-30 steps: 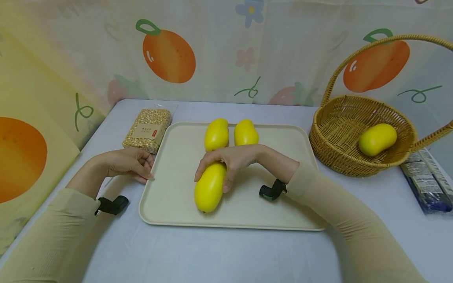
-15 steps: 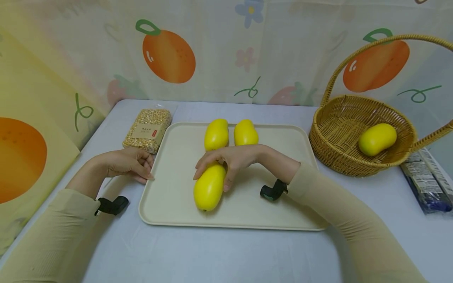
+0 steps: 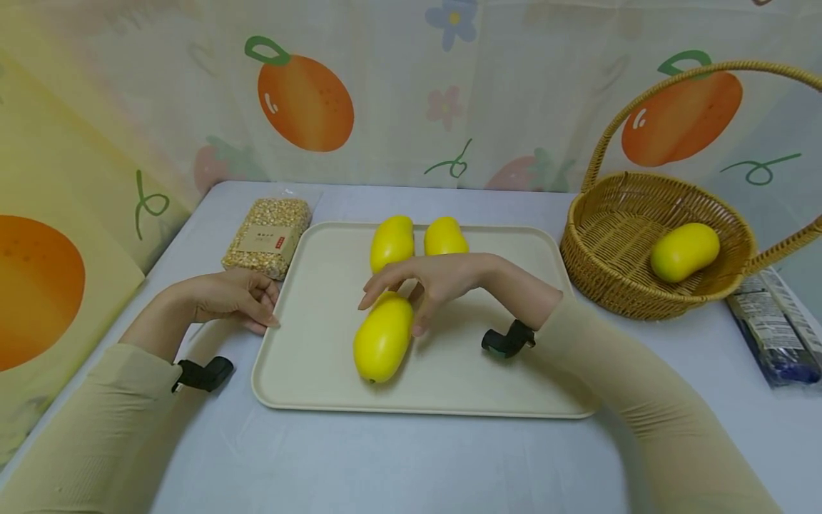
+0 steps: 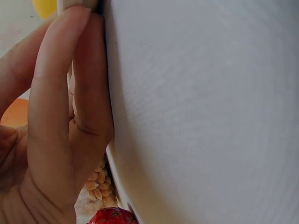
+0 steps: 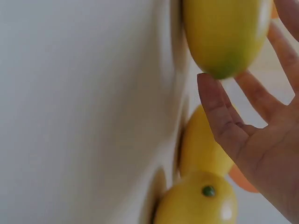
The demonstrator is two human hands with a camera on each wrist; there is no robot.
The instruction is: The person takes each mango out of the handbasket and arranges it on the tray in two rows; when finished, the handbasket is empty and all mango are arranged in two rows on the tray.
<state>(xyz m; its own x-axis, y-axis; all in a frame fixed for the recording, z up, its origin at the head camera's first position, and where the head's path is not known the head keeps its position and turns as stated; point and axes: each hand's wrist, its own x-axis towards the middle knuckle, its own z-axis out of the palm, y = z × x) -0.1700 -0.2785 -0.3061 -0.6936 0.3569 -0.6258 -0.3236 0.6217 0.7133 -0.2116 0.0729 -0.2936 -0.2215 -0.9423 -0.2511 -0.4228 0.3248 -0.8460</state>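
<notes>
In the head view, my left hand pinches the left rim of a beige tray between thumb and fingers. My right hand arches over the far end of a yellow mango lying on the tray. Its fingers are spread and no longer wrap the fruit; in the right wrist view the thumb tip is close by the mango's greenish end, and contact is hard to judge. Two more mangoes, one on the left and one on the right, lie at the tray's back.
A wicker basket with a tall handle stands at the right, holding another mango. Left of the tray lies a clear bag of corn kernels. A dark plastic package sits beside the basket. A printed curtain closes off the back.
My right hand has loosened from the front mango and lifted slightly up and to the right, leaving the fruit on the tray. The left hand stays on the tray rim.
</notes>
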